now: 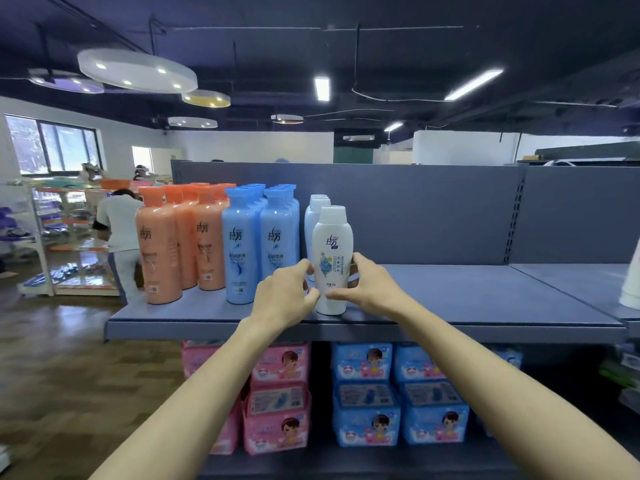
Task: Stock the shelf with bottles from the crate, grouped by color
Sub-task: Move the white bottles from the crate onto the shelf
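A: Ceiling?
B: Dark, exposed. Round disc lamps (137, 71) hang at left; strip lights (322, 88) glow toward the right.
A: Walls, floor?
B: White walls (249, 145). A window (52, 145) far left, daylight through it. Wood-pattern floor (69, 358), glossy.
A: Furniture?
B: A pale rack (41, 237) far left, and a person in a white top (119, 223) bent beside it.

The front white bottle (331, 261) carries a dark blue two-character Chinese logo, "拉芳", above a blue flower picture, with the vertical English word "REFRESHING" beside it; the smaller print is too fine to read. The same logo appears on the blue bottles (240, 251) and orange bottles (159, 251). Lettering on the pink packs (280, 365) and blue packs (363, 365) below is illegible.
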Demonstrator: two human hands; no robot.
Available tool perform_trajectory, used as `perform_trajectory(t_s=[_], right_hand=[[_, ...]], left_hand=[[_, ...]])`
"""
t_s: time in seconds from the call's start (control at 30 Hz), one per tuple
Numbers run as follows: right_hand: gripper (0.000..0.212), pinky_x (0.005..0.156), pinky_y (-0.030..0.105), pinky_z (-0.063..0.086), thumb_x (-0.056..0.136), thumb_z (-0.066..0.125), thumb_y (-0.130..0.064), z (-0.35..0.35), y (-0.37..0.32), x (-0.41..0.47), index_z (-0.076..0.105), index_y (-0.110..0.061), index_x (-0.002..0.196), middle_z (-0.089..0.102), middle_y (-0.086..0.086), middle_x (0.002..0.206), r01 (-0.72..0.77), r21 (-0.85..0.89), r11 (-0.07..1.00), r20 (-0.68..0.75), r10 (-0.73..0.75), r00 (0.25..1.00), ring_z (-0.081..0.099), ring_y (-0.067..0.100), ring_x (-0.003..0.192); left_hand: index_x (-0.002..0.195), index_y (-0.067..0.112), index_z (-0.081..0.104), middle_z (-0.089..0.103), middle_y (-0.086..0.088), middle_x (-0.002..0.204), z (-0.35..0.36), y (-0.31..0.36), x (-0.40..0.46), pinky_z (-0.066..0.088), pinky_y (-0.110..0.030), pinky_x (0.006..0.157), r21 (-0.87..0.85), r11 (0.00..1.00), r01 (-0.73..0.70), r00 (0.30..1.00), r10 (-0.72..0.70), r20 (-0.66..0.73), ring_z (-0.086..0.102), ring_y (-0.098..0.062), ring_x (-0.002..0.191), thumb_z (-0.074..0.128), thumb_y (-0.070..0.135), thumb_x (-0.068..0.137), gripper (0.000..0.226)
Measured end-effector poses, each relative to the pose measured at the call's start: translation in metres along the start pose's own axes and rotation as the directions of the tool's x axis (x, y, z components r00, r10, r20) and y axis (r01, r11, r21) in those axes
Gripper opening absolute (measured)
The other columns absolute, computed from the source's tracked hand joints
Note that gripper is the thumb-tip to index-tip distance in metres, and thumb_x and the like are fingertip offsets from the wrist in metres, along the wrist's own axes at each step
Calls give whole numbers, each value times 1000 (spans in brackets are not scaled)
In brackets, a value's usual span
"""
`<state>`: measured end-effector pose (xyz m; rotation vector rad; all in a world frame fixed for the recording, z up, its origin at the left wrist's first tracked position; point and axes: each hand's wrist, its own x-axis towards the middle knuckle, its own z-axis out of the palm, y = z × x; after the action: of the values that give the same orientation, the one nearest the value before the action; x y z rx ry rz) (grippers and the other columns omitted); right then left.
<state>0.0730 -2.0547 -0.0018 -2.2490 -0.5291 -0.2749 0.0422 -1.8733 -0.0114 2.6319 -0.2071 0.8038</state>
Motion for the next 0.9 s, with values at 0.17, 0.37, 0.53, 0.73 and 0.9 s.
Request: perform_trajectory(t_s=[0.17, 0.37, 0.53, 0.73, 0.9], right_hand=[[54, 70, 21, 49, 77, 84, -26, 8, 2, 21, 52, -15, 118, 62, -3, 117, -21, 7, 1000, -19, 21, 1000, 66, 14, 96], [53, 77, 29, 51, 76, 84, -23, 20, 7, 52, 52, -13, 115, 62, 1, 114, -69, 2, 998, -37, 69, 997, 64, 20, 100], [51, 75, 29, 49, 75, 83, -25, 28, 13, 70, 51, -13, 112, 63, 1, 112, -92, -24, 995, -65, 90, 994, 62, 21, 103], [50, 85, 36, 53, 74, 84, -24, 33, 18, 83, 52, -12, 111, 64, 2, 114, -116, -21, 993, -85, 114, 990, 62, 21, 105], [49, 85, 38, 53, 75, 83, -26, 36, 17, 88, 51, -13, 111, 63, 2, 115, -131, -43, 991, -90, 126, 988, 60, 21, 107]], left_hand=[[115, 26, 54, 68, 9, 96, -11, -2, 12, 41, -31, 70, 11, 1000, 23, 999, -22, -40, 60, -23, 87, 55, 31, 87, 29], [113, 25, 54, 68, 9, 93, -12, -8, 18, 45, -32, 71, 26, 999, 26, 999, -25, -47, 61, -24, 89, 55, 29, 86, 27], [114, 24, 54, 68, 9, 93, -9, -13, 19, 46, -33, 72, 36, 999, 14, 999, -12, -52, 61, -24, 90, 55, 30, 87, 28], [114, 25, 54, 68, 9, 92, -10, -20, 21, 47, -34, 73, 24, 1000, 3, 998, -2, -67, 61, -24, 90, 54, 31, 87, 28], [115, 26, 54, 69, 9, 93, -12, -22, 21, 48, -35, 75, 22, 1000, 7, 998, -6, -62, 61, -25, 90, 54, 30, 86, 29]])
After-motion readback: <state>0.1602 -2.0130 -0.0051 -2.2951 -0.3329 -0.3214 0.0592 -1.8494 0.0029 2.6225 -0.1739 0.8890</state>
